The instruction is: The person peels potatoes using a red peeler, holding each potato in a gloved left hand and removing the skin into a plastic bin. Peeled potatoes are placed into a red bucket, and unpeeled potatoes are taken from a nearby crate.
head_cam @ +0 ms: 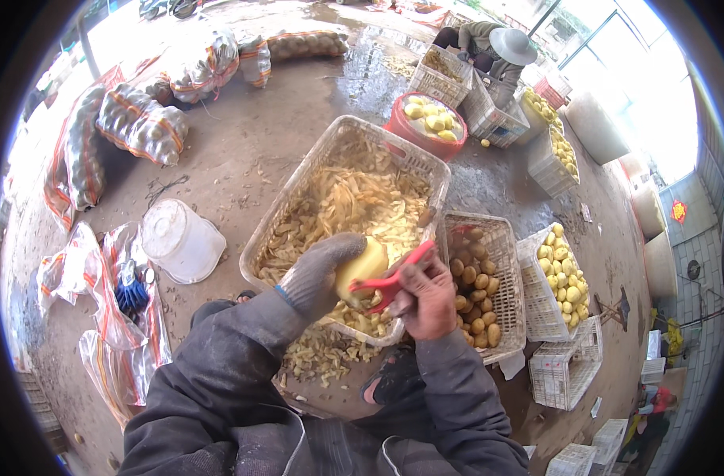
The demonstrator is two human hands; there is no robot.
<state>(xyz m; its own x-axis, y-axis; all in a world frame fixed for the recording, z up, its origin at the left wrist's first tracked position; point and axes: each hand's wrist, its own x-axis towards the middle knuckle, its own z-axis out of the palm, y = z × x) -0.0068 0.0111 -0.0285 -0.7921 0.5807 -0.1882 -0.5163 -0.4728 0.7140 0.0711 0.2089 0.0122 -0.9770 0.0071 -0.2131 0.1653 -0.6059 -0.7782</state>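
My left hand (323, 271), in a grey knit glove, holds a large peeled yellow potato (363, 268). In my bare right hand (424, 294) is a red-handled peeler (392, 284), its head against the potato's right side. Both hands are above a plastic crate (252, 244) heaped with potato peelings (344, 196). Directly right of it stands a crate of unpeeled brown potatoes (478, 273). More peelings (326, 357) lie on the ground between my feet and the crate.
A red tub (427, 125) of peeled potatoes stands beyond the crate. Farther right is a white crate of peeled potatoes (561, 276). An upturned white bucket (180, 241) and sacks of potatoes (142, 122) are at left. A person in a hat (499, 50) bends over crates at the back.
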